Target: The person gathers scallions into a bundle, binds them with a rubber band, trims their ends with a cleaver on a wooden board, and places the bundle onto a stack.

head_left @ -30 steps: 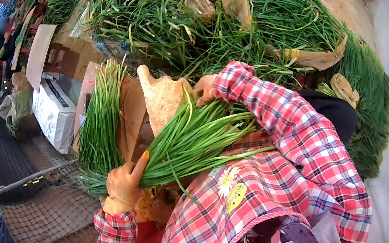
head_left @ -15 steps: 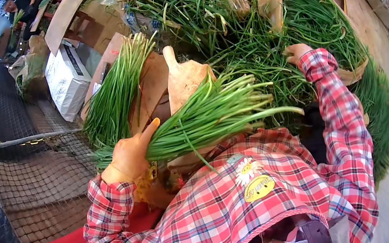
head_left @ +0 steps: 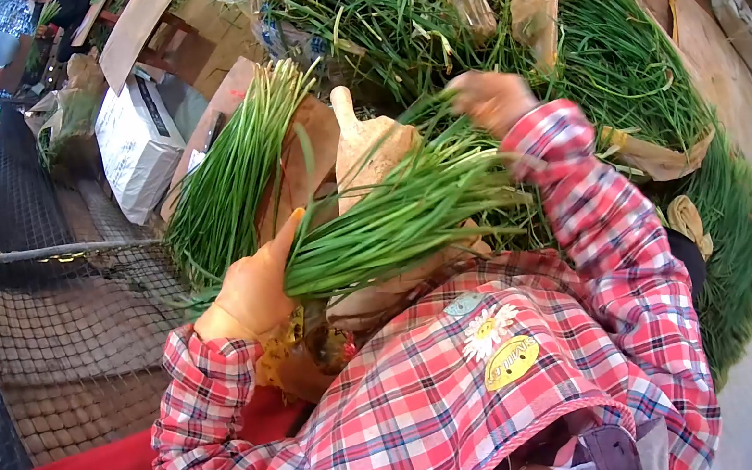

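Having tidy bundle (head_left: 231, 174) at left, seemingly done; clamping left hand (head_left: 254, 297) on gathered bunch (head_left: 394, 227) before plaid shirt (head_left: 399, 387), likely unfinished; holding right hand (head_left: 494, 101) above bunch's far end, too blurred to tell grip; facing loose greens (head_left: 628, 66) at right, apparently remaining.

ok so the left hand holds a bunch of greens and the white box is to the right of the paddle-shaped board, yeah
Not quite: the head view shows the white box left of the paddle-shaped board. The left hand does hold a bunch of greens.
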### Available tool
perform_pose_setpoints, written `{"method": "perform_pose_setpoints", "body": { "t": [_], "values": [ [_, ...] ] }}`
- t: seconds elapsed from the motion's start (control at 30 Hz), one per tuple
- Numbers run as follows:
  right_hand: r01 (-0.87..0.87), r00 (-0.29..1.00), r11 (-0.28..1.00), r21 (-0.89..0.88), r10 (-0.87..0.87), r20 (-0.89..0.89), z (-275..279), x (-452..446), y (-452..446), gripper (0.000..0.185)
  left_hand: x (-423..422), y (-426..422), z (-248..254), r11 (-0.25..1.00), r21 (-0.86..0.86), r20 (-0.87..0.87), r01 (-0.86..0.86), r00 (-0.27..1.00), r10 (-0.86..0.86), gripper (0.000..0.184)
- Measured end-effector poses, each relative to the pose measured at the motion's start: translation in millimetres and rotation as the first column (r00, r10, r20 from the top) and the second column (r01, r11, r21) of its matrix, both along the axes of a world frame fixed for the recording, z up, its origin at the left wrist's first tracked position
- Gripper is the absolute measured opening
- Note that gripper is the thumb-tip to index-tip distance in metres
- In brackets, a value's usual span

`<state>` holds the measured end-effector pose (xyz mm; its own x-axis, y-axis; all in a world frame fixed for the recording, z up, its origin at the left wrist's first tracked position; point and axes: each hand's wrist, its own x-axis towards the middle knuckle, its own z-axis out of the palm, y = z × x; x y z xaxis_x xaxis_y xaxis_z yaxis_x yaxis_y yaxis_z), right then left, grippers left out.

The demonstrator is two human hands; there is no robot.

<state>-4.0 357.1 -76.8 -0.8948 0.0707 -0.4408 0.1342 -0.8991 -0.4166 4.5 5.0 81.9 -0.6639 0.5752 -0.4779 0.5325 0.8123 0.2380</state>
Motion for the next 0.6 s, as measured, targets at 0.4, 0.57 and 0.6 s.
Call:
{"method": "perform_pose_setpoints", "body": {
  "t": [0.4, 0.57, 0.6],
  "values": [
    [-0.262, 0.962, 0.160, 0.952, -0.038, 0.271, 32.5, 66.5, 104.2, 0.017, -8.6, -30.2, -40.8, 0.952, 0.250, 0.286, -0.174, 0.953, 0.100, 0.059],
    [0.331, 0.794, -0.427, 0.842, 0.608, -0.005, 106.2, 74.5, -37.8, 0.029, -10.4, -21.3, -32.9, 0.948, 0.258, 0.338, -0.186, 0.937, 0.092, 0.056],
    [0.398, 0.774, -0.552, 0.733, 0.630, 0.054, 104.2, 74.9, -61.1, 0.037, -11.4, -18.1, -30.9, 0.946, 0.256, 0.328, -0.197, 0.939, 0.107, 0.056]
  ]
}}
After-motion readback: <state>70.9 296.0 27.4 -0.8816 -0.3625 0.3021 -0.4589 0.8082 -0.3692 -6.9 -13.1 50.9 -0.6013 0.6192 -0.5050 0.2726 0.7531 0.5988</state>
